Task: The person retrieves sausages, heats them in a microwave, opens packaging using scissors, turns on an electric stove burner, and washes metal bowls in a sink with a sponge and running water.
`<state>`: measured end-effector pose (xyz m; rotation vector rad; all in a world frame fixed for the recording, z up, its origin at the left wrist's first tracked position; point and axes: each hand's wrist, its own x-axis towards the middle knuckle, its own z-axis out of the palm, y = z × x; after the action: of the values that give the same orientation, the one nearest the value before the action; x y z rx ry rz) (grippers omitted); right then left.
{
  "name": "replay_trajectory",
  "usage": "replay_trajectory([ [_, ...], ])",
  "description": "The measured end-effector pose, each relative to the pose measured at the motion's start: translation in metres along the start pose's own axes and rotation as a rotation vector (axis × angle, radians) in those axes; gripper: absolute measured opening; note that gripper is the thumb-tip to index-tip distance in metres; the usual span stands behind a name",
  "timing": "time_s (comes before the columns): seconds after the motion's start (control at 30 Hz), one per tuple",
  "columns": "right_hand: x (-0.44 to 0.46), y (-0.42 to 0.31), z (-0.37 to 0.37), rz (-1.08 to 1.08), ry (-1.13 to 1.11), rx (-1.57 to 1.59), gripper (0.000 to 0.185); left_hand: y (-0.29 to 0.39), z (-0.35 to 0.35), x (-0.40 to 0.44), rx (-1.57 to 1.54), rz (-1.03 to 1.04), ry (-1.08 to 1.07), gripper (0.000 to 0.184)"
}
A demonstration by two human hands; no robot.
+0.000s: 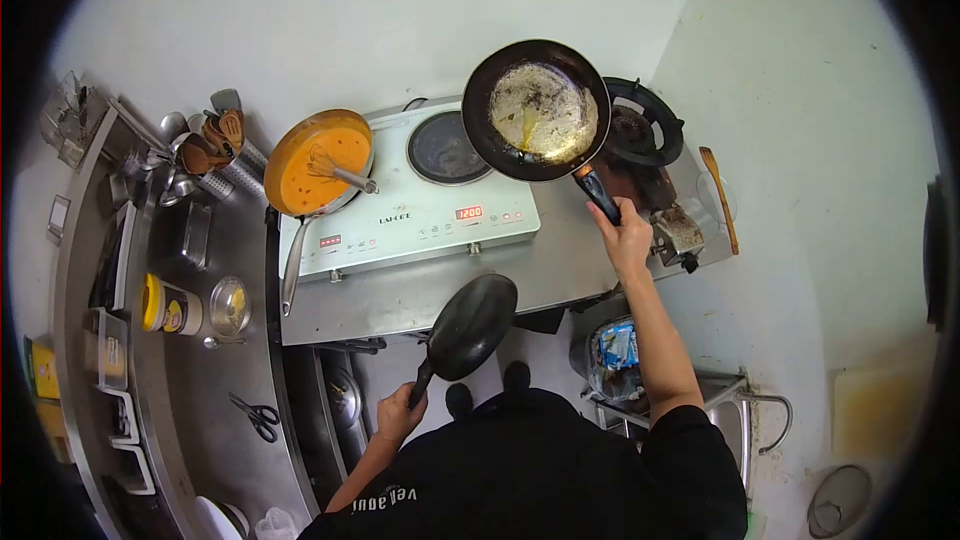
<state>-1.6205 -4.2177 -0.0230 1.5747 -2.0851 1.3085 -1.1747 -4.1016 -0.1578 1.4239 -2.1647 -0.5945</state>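
Nearby, the orange-sauce pan (pixel 325 168) sits on the cooktop (pixel 385 240)'s left, the gas burner (pixel 650 125) far right — between them, the right hand (pixel 628 238) grips the raised frying pan (pixel 541 110)'s handle; the left hand (pixel 399 413) clasps the dark pan (pixel 474 327), nearer.

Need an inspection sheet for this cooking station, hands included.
Surface: steel counter carries a two-zone hob; right display reads 1200.
Job's things: frying pan with glossy yellow liquid over pale residue; black pan; sauce pan with orange sauce and whisk.
Clutter: scissors, jar, glass bowl on the left-hand worktop.
Grippers: bare hands; left hand grips black pan, right hand grips frying pan.
Cables: short dark length behind hob; route not visible.
Surroundings: wooden spatula right, tap lower right.
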Motion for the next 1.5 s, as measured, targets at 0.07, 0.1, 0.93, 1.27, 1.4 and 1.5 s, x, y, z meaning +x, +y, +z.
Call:
replay_trajectory([
  [0.07,0.002,0.013,0.004,0.000,-0.011,0.027,0.031,0.010,0.001,0.004,0.027,-0.004,-0.009,0.022],
  [0.1,0.002,0.018,0.006,-0.006,-0.015,0.043,0.031,0.015,0.001,0.006,0.023,-0.005,-0.021,0.022],
  [0.93,0.028,0.036,0.062,-0.070,-0.187,0.123,0.033,0.038,0.016,0.001,0.090,-0.129,0.029,0.025],
  [1.27,0.082,0.098,0.022,0.324,-0.270,-0.006,0.058,0.045,0.005,0.012,0.099,-0.135,0.039,0.022],
  [1.4,0.090,0.154,0.002,0.363,-0.188,-0.170,0.067,0.043,0.011,0.004,0.038,-0.197,0.032,0.021],
  [1.5,0.096,0.188,-0.001,0.532,-0.249,-0.233,0.062,0.057,0.008,0.012,-0.010,-0.238,-0.010,0.019],
])
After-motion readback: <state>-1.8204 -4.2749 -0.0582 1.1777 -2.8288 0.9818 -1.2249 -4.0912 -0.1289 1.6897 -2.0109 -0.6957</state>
